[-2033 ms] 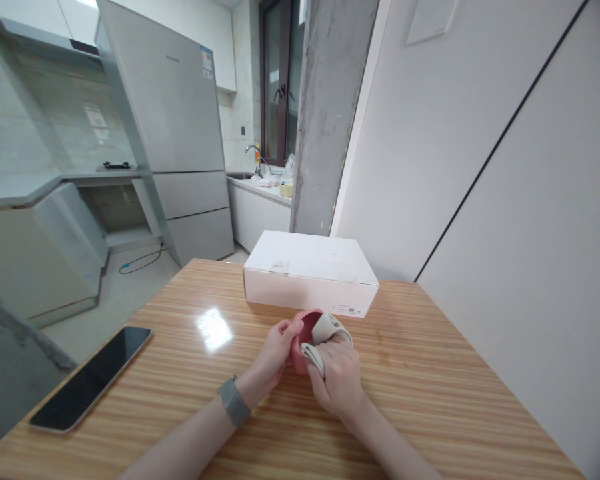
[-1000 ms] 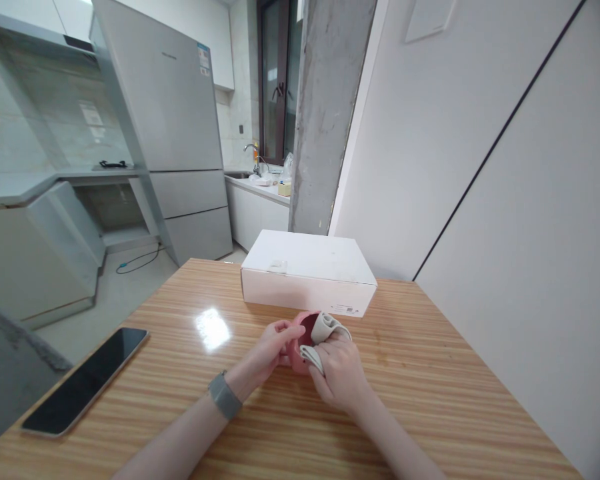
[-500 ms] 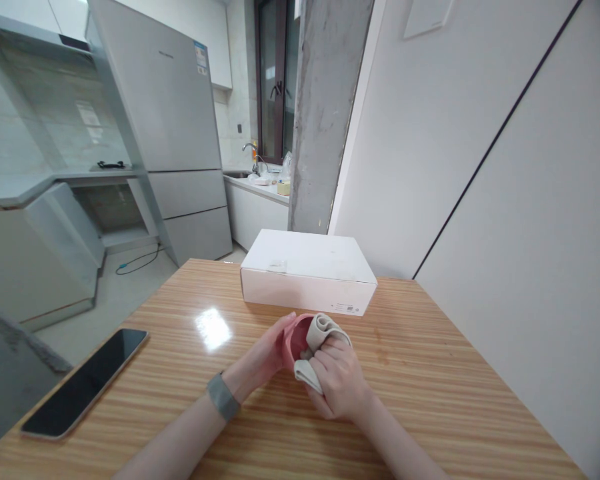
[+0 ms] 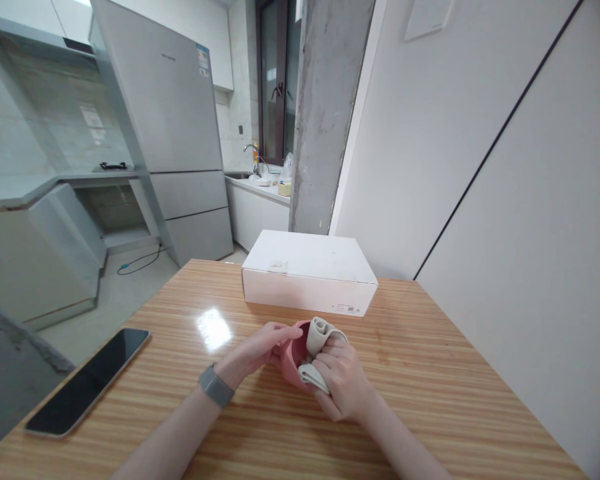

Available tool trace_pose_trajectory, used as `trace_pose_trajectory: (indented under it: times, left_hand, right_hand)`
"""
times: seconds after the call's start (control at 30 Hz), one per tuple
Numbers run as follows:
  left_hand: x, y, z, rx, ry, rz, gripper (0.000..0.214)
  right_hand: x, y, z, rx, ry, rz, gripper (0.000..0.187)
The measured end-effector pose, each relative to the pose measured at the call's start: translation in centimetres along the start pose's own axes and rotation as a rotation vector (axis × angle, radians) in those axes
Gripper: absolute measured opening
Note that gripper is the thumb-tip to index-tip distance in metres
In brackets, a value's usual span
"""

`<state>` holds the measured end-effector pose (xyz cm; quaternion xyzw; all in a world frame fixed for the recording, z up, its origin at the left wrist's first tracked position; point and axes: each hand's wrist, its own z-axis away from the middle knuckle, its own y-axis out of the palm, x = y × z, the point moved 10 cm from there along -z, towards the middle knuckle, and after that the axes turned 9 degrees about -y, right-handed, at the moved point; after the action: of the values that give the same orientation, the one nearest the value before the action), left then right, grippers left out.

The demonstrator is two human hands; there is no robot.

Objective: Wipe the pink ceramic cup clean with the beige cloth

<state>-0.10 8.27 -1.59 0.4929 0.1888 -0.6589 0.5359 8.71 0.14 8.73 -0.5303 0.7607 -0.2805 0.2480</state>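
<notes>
A small pink cup (image 4: 291,357) is tilted on its side just above the wooden table (image 4: 430,393), its mouth turned toward me. My left hand (image 4: 253,352) grips its rim and left side; a grey band sits on that wrist. My right hand (image 4: 343,380) holds a folded beige cloth (image 4: 316,335) pressed into the cup's mouth and over its right side.
A closed white cardboard box (image 4: 307,270) lies just beyond the hands. A dark phone (image 4: 87,379) rests face up near the table's left edge. A white wall runs along the right side. A fridge (image 4: 167,127) and kitchen counters stand past the table.
The cup and cloth stay in the same spot. My left hand's fingers have shifted along the cup's rim, and the cloth has moved a little inside the mouth.
</notes>
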Motion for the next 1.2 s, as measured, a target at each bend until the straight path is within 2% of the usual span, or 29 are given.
trace_pose_trajectory:
  times: [0.23,0.43,0.6,0.83,0.97,1.2]
  left_hand:
    - [-0.3,0.2,0.0,-0.086,0.055,0.083,0.037]
    - [-0.5,1.3,0.1,-0.088,0.150,0.227,0.032]
    - [-0.6,2.5,0.2,-0.006,0.185,0.316,0.027]
    - [0.2,3.7,0.1,0.203,-0.040,0.336,0.057]
    - [0.9,2.8,-0.2,0.216,-0.067,0.284,0.053]
    - [0.7,0.3,-0.6,0.090,0.017,0.196,0.027]
  right_hand:
    - [-1.0,0.4,0.3,0.009,0.115,0.073,0.026]
    - [-1.8,0.2,0.3,0.005,0.252,0.181,0.030]
    - [-2.2,-0.5,0.4,-0.017,0.241,0.143,0.030]
    - [-2.5,-1.0,0.0,0.033,0.148,-0.103,0.037]
    - [-1.0,-0.9,-0.9,0.068,0.097,-0.149,0.030]
    - [0.9,0.0,-1.3,0.186,0.042,-0.074,0.023]
